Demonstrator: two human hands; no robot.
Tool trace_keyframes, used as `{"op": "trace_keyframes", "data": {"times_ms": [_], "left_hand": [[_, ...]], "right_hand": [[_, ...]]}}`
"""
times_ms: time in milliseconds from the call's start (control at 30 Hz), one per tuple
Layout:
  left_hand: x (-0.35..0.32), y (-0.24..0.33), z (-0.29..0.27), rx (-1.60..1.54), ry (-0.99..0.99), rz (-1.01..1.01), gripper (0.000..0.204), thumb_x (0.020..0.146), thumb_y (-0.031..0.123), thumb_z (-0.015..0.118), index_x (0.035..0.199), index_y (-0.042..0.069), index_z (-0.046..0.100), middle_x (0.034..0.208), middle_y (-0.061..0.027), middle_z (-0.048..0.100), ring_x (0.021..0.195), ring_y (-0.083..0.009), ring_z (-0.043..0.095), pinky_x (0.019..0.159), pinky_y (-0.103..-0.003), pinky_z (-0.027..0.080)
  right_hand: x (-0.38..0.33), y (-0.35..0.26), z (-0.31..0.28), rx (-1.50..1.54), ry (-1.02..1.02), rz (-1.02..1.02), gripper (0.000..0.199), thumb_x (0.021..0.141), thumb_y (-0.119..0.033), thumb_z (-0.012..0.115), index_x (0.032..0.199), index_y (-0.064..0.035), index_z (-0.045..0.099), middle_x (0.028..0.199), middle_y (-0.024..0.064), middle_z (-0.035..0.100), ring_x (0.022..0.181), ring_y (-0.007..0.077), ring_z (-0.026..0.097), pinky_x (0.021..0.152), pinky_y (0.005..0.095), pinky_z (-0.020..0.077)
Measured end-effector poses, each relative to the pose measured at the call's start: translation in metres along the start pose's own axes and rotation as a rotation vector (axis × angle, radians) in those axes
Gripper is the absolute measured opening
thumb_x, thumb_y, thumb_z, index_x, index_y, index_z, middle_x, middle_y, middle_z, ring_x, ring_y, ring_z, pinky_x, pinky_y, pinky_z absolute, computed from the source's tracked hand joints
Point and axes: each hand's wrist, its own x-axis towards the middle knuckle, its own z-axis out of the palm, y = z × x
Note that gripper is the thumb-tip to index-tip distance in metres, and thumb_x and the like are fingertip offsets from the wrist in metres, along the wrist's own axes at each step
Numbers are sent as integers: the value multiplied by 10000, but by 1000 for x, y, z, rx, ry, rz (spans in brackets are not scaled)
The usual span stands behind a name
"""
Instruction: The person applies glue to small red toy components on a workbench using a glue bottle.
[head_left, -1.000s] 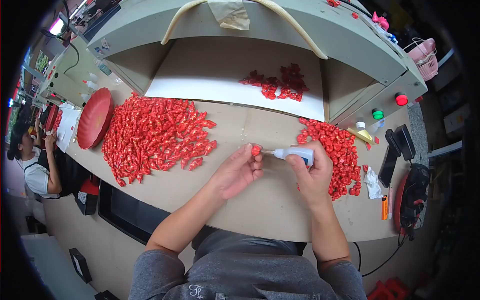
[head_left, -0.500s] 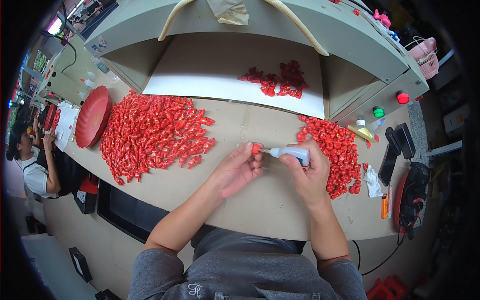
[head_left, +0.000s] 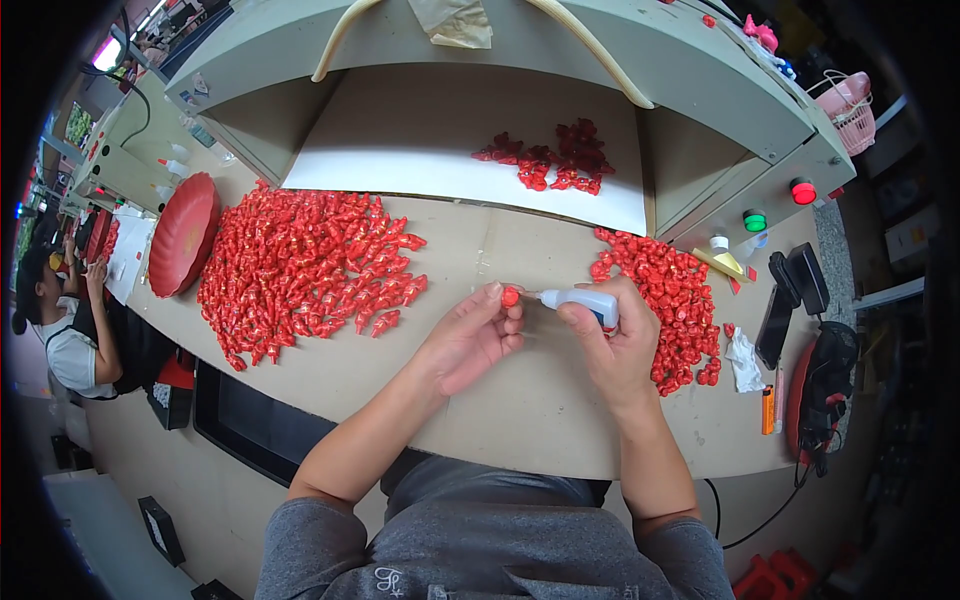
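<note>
My left hand (head_left: 470, 342) pinches a small round red piece (head_left: 511, 297) between thumb and fingers over the middle of the table. Wrapped in my right hand (head_left: 612, 335) is a white squeeze bottle (head_left: 580, 301) with a thin nozzle, lying nearly level. Its tip points left, close to the red piece; I cannot tell whether they touch. To the left spreads a large heap of red figurines (head_left: 300, 270) with gold marks. Beside my right hand lies a pile of small round red pieces (head_left: 675, 310).
A grey box-like cabinet (head_left: 720, 200) stands at the back; dark red pieces (head_left: 555, 160) lie on its white floor. A red tray (head_left: 184, 236) leans at far left. Right side: a tissue (head_left: 743, 362), orange lighter (head_left: 767, 410), black phone (head_left: 773, 328). Another person (head_left: 75, 330) works at left.
The bottle's tip has drawn back slightly from the red piece. Both hands keep their grips and almost the same places; the whole view has shifted a little.
</note>
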Motion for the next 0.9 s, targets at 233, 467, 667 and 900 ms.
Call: {"op": "trace_keyframes", "data": {"times_ms": [233,467,667,900], "left_hand": [[0,1,-2,15,-8,40,193,973,278,557,1048,102,588,921,-2,581,820,-94,526,756,-265,472],[-2,2,3,51,40,73,185,976,253,555,1081,102,573,957,-6,584,841,-91,522,764,-268,472],[-2,2,2,51,29,88,186,976,238,555,1101,101,569,969,-6,589,845,-92,523,766,-270,472],[-2,3,-1,46,30,125,198,972,212,561,1137,104,559,996,-5,600,866,-96,523,768,-272,471]], "right_hand": [[-1,-2,0,-72,17,-29,272,762,-199,805,862,-26,619,753,92,619,639,205,608,583,296,468],[-1,-2,0,-71,29,-36,270,762,-201,805,863,-31,622,757,91,616,649,202,606,587,295,468],[-1,-1,0,-72,23,-34,270,764,-202,803,861,-30,620,753,92,616,641,204,606,581,300,469],[0,-1,0,-78,16,-50,262,767,-198,799,860,-30,619,747,93,616,643,208,612,578,302,469]]}}
